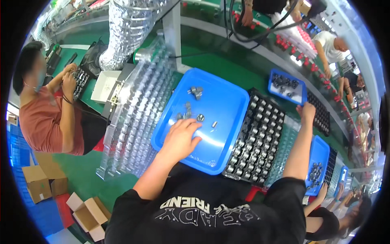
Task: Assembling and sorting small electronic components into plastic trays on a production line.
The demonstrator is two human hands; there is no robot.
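Note:
A large blue tray (221, 87) lies in front of me with several small metal cylinders (196, 92) scattered in it. My left hand (180, 137) rests over the tray, palm down with its fingers stretched out beside the parts. One silvery cylinder (214, 124) lies apart to the right of that hand. At far right, my right hand (307, 112) is closed at the near corner of a smaller blue tray (280, 97), its fingers seemingly on the rim. Dark and silvery parts (284, 82) fill much of that smaller tray.
A black compartment tray (256, 140) full of metal parts adjoins the large tray's right side. Clear plastic trays (138, 101) are stacked at its left. A silver duct (122, 32) hangs behind. Co-workers sit left and right; cardboard boxes (87, 215) stand on the floor.

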